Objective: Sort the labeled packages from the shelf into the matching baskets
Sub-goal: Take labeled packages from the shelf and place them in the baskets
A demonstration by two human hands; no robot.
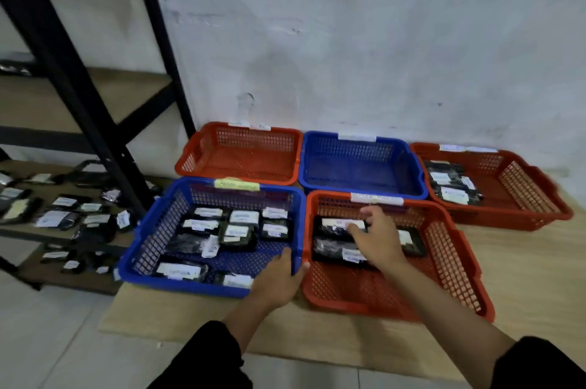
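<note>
Five mesh baskets sit together on a pale wooden board point(523, 265) laid on a light tiled floor point(47, 341), pushed up against a scuffed white wall point(380, 39). In the back row stand an orange basket point(190, 157) and a blue basket point(409, 154), both with nothing visible inside, and a further orange basket at the far right point(539, 198) with a few black packages stacked at its left end. In the front row, the blue front basket point(139, 249) holds about ten black packages point(241, 231) with white labels, and just beside it, rims touching, the orange front basket point(456, 268) holds several more.

The left hand point(279, 280) grips the near right corner of the blue front basket, thumb on the rim. The right hand point(377, 238) reaches into the orange front basket, fingers spread loosely over the black labelled packages there point(336, 250); whether it is pinching one cannot be told. Both forearms come out of black sleeves.

Each basket carries a paper tag on its back rim, yellow on the blue front one, white on the others; the writing is too blurred to read, as are the package labels.

To the left, a black metal shelf point(95, 122) with brown boards still carries many labelled packages point(63, 214) on its lower levels
</note>
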